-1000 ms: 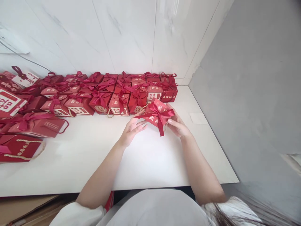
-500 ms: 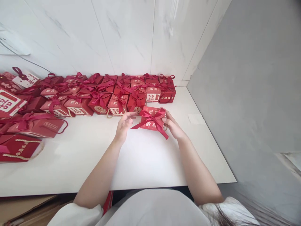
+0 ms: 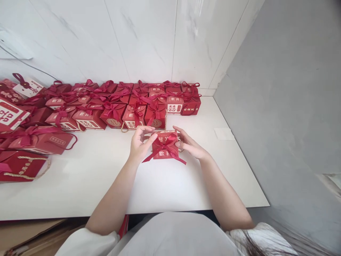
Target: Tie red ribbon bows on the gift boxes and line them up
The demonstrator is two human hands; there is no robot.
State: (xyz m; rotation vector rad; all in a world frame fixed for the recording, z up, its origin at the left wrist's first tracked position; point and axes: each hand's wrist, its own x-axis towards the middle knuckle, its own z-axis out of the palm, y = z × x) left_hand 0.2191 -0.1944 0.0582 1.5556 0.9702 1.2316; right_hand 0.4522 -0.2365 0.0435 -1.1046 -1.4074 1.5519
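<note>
Red gift box (image 3: 164, 146) is nearer you now; your left hand (image 3: 140, 142) joins your right hand (image 3: 192, 146), both pinching its sides, so it's probably steadier.

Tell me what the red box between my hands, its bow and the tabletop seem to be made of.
Red box: probably thin printed card, fairly matte, judging by its flat panels and crisp edges. Bow: likely satin-type ribbon, from its soft sheen and flat, loose tails. Tabletop: smooth, white, low-sheen, perhaps laminate or painted board; the look leaves that open.
</note>
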